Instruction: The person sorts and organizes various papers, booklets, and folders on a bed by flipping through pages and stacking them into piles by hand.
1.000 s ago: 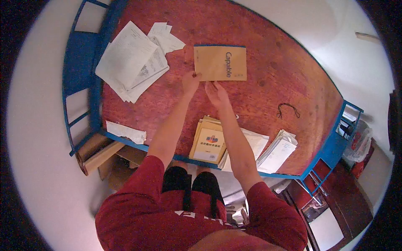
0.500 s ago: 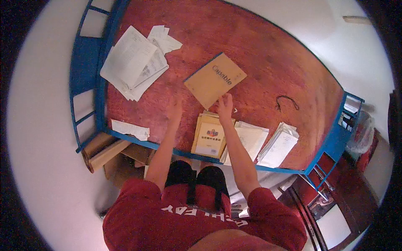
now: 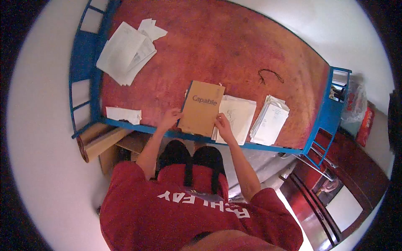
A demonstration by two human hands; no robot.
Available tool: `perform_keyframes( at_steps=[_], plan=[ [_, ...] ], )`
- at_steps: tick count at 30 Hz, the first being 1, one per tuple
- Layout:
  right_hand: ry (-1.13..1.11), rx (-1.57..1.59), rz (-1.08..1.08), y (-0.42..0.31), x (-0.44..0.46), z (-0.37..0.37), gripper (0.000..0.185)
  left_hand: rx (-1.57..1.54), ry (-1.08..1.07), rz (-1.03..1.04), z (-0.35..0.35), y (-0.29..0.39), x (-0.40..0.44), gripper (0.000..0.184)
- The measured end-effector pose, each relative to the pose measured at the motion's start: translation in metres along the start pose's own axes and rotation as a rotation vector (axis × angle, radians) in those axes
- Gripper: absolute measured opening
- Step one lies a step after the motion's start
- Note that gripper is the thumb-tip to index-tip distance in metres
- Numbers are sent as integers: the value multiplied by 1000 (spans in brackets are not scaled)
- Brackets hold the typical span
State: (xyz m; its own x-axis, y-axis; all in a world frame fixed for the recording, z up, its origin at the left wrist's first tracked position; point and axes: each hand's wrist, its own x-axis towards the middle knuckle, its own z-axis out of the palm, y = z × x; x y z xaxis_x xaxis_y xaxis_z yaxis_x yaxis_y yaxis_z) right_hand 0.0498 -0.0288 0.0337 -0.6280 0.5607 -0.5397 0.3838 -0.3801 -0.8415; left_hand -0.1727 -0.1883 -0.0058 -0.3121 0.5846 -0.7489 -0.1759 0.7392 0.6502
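A brown notebook (image 3: 200, 112) with "Capable" printed on its cover lies over the stack at the near edge of the red bed board, hiding the yellow book beneath. At its left edge, my left hand (image 3: 170, 119) has its fingers closed on the side of the cover. My right hand (image 3: 223, 125) pinches the notebook's lower right edge. Just right of that hand is a pile of whitish papers (image 3: 239, 115), partly beneath the fingers. A second paper stack (image 3: 271, 120) lies further right.
Loose sheets (image 3: 125, 54) spread at the far left of the board (image 3: 201, 46). A folded paper (image 3: 124, 114) rests by the near left corner. A dark cord (image 3: 271, 75) lies to the right. Blue metal rails (image 3: 86, 62) border the board, and cardboard (image 3: 102, 140) stands below left.
The notebook has come nearer and turned upright, now over the yellow book's stack. My left hand has moved to its left edge; my right hand has come down with it.
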Motion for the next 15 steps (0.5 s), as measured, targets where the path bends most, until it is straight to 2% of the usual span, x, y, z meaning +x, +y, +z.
perform_keyframes(
  at_steps=[1,3,4,6,7,8,9,10,12,13,14,15],
  plan=[
    [-24,-97,14,6,-8,-3,9,0,8,-5,5,-12,-7,23],
    [-29,-111,-4,24,-18,-6,10,-93,92,185,18,-36,-16,22],
    [-29,-127,-24,34,-20,-7,10,-91,97,188,23,-34,-26,22],
    [11,-207,-45,49,-23,-8,12,-11,264,210,36,-30,-43,26],
    [51,-287,-59,53,-25,-8,15,-14,279,213,42,-31,-47,26],
    [38,-288,-73,55,-26,-9,15,49,310,306,46,-33,-50,29],
    [115,-508,-72,50,-29,-6,17,115,343,396,47,-37,-52,32],
    [194,-727,-76,48,-32,-5,20,115,368,401,48,-51,-48,32],
    [135,-816,-68,53,-28,-8,21,343,567,350,47,-82,-36,35],
    [89,-907,-33,47,-28,-4,22,340,598,349,42,-68,-48,35],
    [68,-911,-59,40,-30,-1,22,237,574,192,42,-55,-62,35],
    [15,-784,-57,14,-37,4,21,127,544,36,42,-45,-75,35]
  ],
)
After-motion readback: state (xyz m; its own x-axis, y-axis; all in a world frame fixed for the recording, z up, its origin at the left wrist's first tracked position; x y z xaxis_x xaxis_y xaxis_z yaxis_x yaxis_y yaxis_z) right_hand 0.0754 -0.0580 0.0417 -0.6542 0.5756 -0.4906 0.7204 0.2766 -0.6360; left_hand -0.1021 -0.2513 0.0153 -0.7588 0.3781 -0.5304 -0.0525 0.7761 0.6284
